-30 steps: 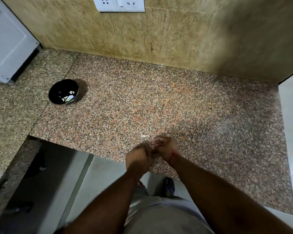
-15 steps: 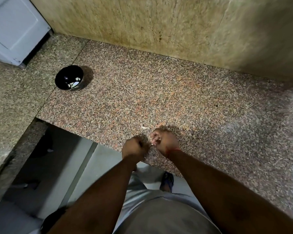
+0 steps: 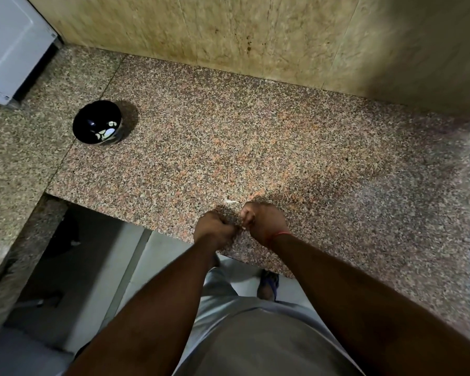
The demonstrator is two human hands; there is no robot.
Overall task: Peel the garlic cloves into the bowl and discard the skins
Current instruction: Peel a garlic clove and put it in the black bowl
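Garlic clove (image 3: 243, 227) sits pinched between our curled left hand (image 3: 215, 230) and right hand (image 3: 263, 222) at the countertop's (image 3: 255, 137) near edge, bowl (image 3: 98, 123) far off left.

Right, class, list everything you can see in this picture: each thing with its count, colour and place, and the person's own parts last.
Bowl: one, black, far left of the counter, pale pieces inside.
Skin scrap: one, whitish, on the counter just beyond the hands.
Counter: one, speckled pink-brown granite, across the middle.
Wall: beige tiles, behind the counter.
Appliance: one, white, top left corner.
Thread: one, red, on the right wrist.
Left hand: curled, at the near counter edge.
Right hand: curled, pinching a small pale bit.
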